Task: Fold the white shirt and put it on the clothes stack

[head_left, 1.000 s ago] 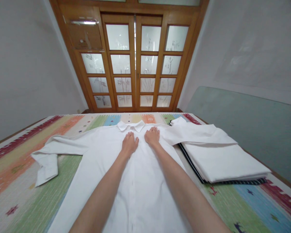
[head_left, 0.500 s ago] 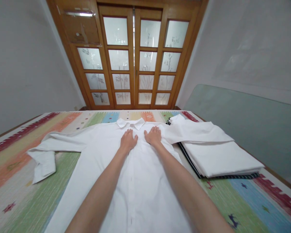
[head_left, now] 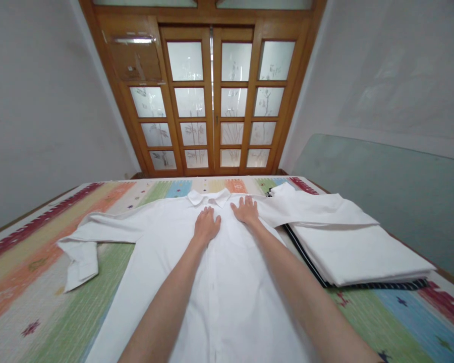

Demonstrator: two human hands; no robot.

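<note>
A white long-sleeved shirt (head_left: 234, 282) lies spread out face up, its collar (head_left: 209, 198) at the far end and its button front running toward me. My left hand (head_left: 207, 224) rests on the chest just below the collar, fingers stretched forward, holding nothing. To the right of the collar, my right hand (head_left: 245, 210) lies flat on the upper chest with its fingers spread. The left sleeve (head_left: 109, 227) reaches out sideways and its cuff end bends back toward me. The right sleeve (head_left: 321, 209) lies across a pile of folded white cloth (head_left: 366, 252).
A multicoloured striped cloth (head_left: 71, 272) covers the surface beneath the shirt. Dark striped fabric (head_left: 397, 285) shows under the folded pile. A pale green board (head_left: 386, 176) stands along the right wall. Wooden doors with glass panes (head_left: 215, 101) close off the far end.
The view has tilted up slightly and shifted, so everything sits lower and a bit to the right. My right hand's fingers are more spread. Both hands remain on the shirt's upper chest.
</note>
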